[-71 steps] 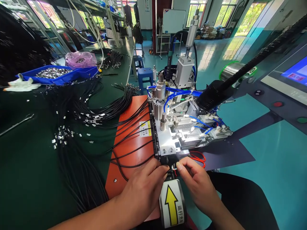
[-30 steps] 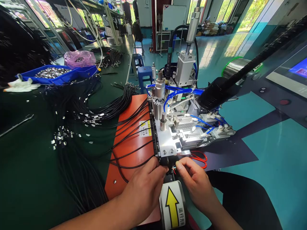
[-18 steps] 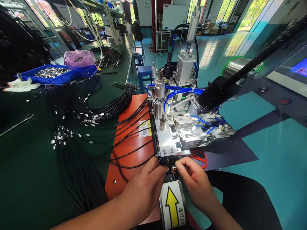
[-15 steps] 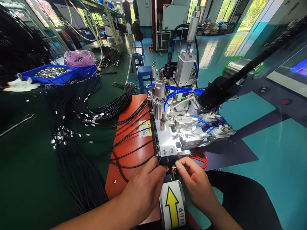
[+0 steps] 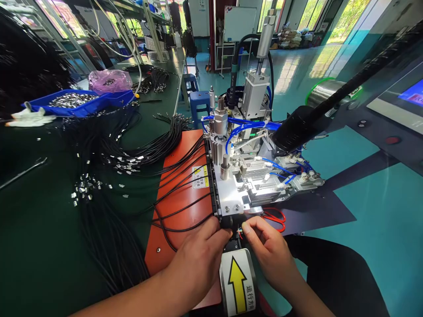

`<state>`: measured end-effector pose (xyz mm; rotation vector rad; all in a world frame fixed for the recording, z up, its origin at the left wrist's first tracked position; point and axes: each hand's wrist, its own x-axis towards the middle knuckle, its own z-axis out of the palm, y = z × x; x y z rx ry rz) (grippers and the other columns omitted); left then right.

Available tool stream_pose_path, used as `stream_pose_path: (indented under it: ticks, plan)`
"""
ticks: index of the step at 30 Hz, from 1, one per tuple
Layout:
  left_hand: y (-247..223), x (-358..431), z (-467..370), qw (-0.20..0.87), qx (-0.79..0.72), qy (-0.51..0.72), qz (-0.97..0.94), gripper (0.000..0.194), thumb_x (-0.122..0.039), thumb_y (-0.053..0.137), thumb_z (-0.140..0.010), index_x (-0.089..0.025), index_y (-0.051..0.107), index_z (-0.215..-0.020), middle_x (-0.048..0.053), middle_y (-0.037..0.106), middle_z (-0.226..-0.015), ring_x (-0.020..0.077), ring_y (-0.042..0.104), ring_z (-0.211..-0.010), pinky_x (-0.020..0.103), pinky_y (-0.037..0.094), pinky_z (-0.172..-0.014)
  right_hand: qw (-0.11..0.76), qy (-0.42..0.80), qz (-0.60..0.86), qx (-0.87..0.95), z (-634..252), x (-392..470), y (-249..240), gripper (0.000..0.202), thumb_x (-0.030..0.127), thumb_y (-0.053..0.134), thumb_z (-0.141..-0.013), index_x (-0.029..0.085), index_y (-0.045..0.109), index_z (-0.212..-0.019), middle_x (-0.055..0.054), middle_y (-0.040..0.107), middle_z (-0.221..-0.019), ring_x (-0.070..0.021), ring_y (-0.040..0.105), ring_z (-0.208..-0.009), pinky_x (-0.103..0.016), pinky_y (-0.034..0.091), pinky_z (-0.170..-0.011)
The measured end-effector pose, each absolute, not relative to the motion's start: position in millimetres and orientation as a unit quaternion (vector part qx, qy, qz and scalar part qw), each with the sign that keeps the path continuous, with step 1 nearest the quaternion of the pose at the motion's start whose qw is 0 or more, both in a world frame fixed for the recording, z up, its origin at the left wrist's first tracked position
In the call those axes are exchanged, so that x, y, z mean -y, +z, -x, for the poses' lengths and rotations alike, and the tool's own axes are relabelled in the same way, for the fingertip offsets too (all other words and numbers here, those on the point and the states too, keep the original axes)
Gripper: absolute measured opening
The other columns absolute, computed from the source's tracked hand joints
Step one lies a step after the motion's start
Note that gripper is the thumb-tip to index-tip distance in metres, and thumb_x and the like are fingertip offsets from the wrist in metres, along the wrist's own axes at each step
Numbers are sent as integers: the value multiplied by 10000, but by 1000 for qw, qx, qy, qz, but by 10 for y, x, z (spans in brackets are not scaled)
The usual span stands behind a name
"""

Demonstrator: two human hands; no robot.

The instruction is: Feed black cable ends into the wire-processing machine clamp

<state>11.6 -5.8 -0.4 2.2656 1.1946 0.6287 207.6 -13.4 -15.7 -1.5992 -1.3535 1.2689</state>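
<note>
Fine wires (image 5: 240, 234) lie between the hands, off the orange plate's (image 5: 185, 198) right edge. The right hand (image 5: 269, 246) seemingly pinches them; the left hand (image 5: 205, 251) curls, contents hidden.

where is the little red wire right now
In the head view, right of centre and low, the red wire sits between the left hand and the right hand, just beyond the yellow arrow plate.

A factory workshop: bundles of black cables (image 5: 165, 143) and a blue tray (image 5: 115, 100) of small metal parts (image 5: 71, 100) lie on a long green surface (image 5: 36, 237) beside a machine (image 5: 229, 189) with blue tubes (image 5: 244, 128), while a whiteboard (image 5: 240, 27), a blue stool (image 5: 200, 99) and what look like sacks (image 5: 291, 38) stand across the glossy teal floor (image 5: 380, 202).
</note>
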Motion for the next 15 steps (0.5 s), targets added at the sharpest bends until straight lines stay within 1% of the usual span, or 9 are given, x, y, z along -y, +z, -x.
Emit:
stream_pose_path:
  ticks: [3,7,10,15]
  plan:
    - [-25,59,-107,244,-432,230,-837,256,-37,461,-922,-206,631,-1010,40,533,-914,175,550,-774,272,476,-663,335,472,614,537,-2083,141,-163,309,481,489,-987,230,603,-846,13,603,-771,-168,552,-709,-263,432,-647]
    - [-72,55,-91,220,-413,244,-850,289,-36,461,-933,-213,613,-1104,41,559,-923,178,562,-784,272,484,-663,331,461,610,552,-2061,146,-176,309,455,455,-1003,224,584,-844,8,603,-776,-171,559,-725,-272,441,-668]
    - [-90,41,-82,198,-390,255,-862,312,-38,454,-948,-208,586,-1175,53,595,-975,186,586,-829,286,504,-708,335,443,614,561,-2032,149,-202,309,440,430,-1010,222,565,-838,8,588,-770,-171,550,-714,-276,436,-659]
    - [-66,29,-70,159,-369,251,-880,299,-38,447,-959,-188,575,-1184,50,614,-952,191,587,-808,301,500,-695,338,423,618,570,-2008,154,-229,306,428,411,-1012,226,545,-825,15,568,-756,-166,542,-695,-274,429,-647]
